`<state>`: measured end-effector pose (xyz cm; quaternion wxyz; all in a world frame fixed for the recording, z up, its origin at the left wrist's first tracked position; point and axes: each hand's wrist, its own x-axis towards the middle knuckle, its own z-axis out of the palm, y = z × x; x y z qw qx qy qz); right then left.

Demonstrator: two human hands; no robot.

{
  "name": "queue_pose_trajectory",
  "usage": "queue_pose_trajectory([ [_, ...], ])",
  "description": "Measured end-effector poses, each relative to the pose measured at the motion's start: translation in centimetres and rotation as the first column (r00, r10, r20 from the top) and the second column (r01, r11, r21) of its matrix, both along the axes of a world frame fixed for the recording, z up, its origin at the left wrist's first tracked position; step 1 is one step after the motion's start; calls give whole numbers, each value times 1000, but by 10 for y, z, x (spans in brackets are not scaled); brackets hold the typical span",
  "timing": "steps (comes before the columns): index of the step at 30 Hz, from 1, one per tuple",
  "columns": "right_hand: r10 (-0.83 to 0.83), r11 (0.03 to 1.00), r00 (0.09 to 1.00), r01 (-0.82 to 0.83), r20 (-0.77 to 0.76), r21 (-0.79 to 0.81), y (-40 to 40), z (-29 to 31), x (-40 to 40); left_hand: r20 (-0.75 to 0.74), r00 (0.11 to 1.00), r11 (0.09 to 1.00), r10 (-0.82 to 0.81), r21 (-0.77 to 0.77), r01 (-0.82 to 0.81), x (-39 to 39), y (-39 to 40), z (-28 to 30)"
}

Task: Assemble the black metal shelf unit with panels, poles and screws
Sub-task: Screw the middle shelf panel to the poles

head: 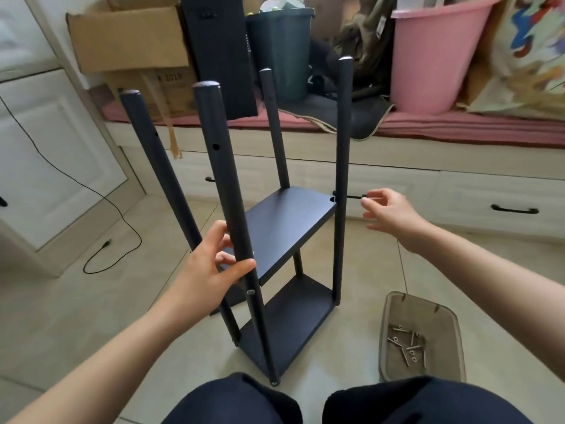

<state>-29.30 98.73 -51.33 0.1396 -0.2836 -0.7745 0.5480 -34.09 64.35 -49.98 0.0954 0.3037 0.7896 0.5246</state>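
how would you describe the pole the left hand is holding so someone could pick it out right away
Start at the half-built black shelf unit standing on the tiled floor in front of the person's knees, with four upright poles. The pole gripped by the left hand is the near one, just right of the leftmost pole. Unlike its neighbours, it looms largest and has a hand wrapped around it beside the upper panel.

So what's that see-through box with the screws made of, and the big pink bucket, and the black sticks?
The tray looks like clear, smoky plastic: the floor tiles show through its walls. The pink bucket also looks plastic, smooth with a molded rim. The poles seem to be metal with a matte black coating: thin, straight tubes with drilled holes. The screws look like bare silvery metal.
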Motion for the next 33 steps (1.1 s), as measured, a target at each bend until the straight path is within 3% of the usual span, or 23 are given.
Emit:
queue_pose_trajectory([
  [13, 18, 995, 1000, -20, 15, 100, -13, 6, -45, -37, 999, 998, -4, -60, 2, 2, -25, -7],
  [18, 19, 997, 1000, -19, -10, 72, -7, 2, -22, -85, 996, 997, 12, -78, -18, -4, -22, -4],
  [21, -4, 991, 1000, 5, -3, 133, -6, -2, -3, -116, 992, 998, 43, -43, -48, -11, -15, -5],
  [33, -12, 970, 1000, 17, -25, 241, -5, 9, 63, -60, 993, 995, 99, 19, -98, -37, 22, -14],
])
